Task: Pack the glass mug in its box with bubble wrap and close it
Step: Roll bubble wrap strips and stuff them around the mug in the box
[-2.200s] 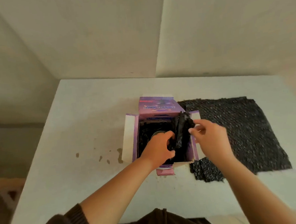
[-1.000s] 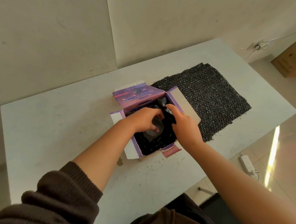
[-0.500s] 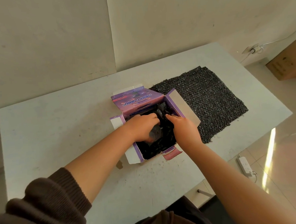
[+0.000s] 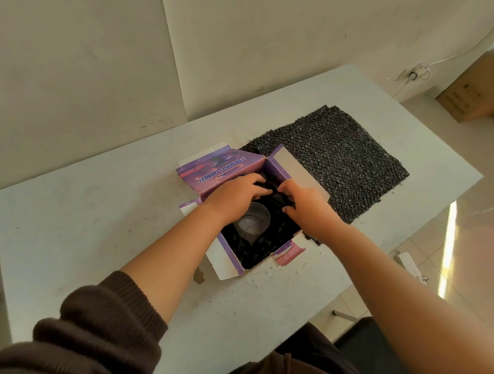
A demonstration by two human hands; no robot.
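Now the glass mug (image 4: 252,223) was uncovered in the box (image 4: 226,255) — seated, not yet sealed.

Half a second before, the mug had been masked by the left hand (image 4: 235,197); that hand was since shifted to the far end, where black bubble wrap (image 4: 272,192) was gripped by curled fingers, and pinched by the right hand (image 4: 305,205) too. Padding was judged nearly done — all flaps (image 4: 298,171) were left open. A spare sheet (image 4: 341,156) was spread on the stained white table (image 4: 84,218), set against plain walls (image 4: 70,67); a cardboard carton (image 4: 475,92) was seen on the tiled floor.
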